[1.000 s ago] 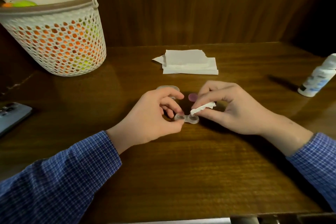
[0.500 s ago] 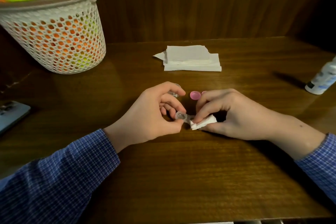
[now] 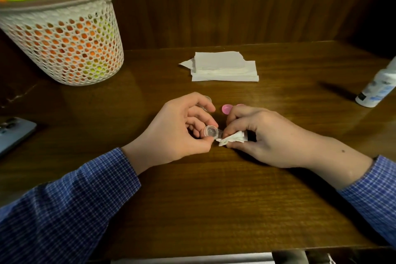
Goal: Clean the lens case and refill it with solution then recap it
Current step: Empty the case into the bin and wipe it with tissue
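Observation:
My left hand (image 3: 175, 133) pinches a clear lens case (image 3: 211, 131) between thumb and fingers, tilted so its left well faces up. My right hand (image 3: 263, 135) grips a crumpled bit of white tissue (image 3: 232, 138) and holds it against the case's right well, which the tissue and fingers hide. A pink cap (image 3: 226, 108) lies on the table just behind my right hand. A clear cap (image 3: 207, 98) peeks out behind my left fingers. The white solution bottle (image 3: 377, 90) stands at the right edge.
A stack of folded white tissues (image 3: 222, 67) lies at the back centre of the wooden table (image 3: 214, 199). A white mesh basket (image 3: 62, 34) with coloured items stands at the back left. A phone (image 3: 12, 135) lies at the left edge.
The right hand turned the tissue from a pointed tip above the right well to a crumpled wad pressed low against it. The left hand tilted the case upward.

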Demonstrator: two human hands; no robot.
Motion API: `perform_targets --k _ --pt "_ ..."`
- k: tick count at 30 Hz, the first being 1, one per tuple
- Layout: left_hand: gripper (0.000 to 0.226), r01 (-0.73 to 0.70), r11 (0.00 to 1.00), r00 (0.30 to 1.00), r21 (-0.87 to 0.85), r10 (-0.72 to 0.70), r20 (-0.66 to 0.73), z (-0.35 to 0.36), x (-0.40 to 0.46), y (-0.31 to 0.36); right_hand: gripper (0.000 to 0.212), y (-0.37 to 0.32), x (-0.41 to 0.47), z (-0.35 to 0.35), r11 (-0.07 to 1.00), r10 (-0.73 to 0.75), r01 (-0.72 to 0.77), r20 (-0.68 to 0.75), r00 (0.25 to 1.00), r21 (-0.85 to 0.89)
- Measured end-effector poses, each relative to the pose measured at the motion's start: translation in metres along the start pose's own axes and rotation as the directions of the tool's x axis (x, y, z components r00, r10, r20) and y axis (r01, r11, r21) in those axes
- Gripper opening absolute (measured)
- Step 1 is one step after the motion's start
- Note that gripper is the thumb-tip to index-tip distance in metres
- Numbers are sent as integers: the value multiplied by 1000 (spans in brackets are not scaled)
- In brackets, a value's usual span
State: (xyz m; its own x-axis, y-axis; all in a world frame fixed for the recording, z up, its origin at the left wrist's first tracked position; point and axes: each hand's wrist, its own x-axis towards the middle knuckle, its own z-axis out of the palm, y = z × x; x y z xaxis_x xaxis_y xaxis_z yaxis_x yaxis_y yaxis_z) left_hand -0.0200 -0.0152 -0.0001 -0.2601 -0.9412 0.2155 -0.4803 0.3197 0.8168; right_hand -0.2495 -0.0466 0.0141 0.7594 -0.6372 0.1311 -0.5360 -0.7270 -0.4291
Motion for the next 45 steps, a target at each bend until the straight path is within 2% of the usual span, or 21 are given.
perform_targets --k 2,4,8,10,17,27,39,45 --pt "52 7 1000 1000 -7 -7 -4 0 0 0 14 0 1 1 1000 8 -7 24 1000 -21" --pt "54 23 1000 1000 -16 -23 0 -1 1 0 13 2 0 0 999 -7 7 18 1000 41" --pt "55 53 997 998 -49 -52 23 -2 3 -1 18 9 -2 -12 951 32 6 -120 992 309" --pt "56 68 996 997 -63 -66 31 -3 4 -2 21 12 -3 -16 938 49 17 -183 982 347" --pt "57 73 995 995 -70 -68 73 -3 5 -1 24 7 -6 -6 969 -153 177 -146 978 175" --pt "56 64 997 989 -31 -59 135 -5 3 1 27 10 -5 2 956 -260 273 -122 958 106" --pt "42 30 999 990 -17 -28 139 -7 3 4 31 4 -5 0 987 -161 161 35 986 -6" --pt "38 34 999 990 -13 -32 136 -8 2 1 29 -3 -6 2 989 -140 140 5 990 -39"
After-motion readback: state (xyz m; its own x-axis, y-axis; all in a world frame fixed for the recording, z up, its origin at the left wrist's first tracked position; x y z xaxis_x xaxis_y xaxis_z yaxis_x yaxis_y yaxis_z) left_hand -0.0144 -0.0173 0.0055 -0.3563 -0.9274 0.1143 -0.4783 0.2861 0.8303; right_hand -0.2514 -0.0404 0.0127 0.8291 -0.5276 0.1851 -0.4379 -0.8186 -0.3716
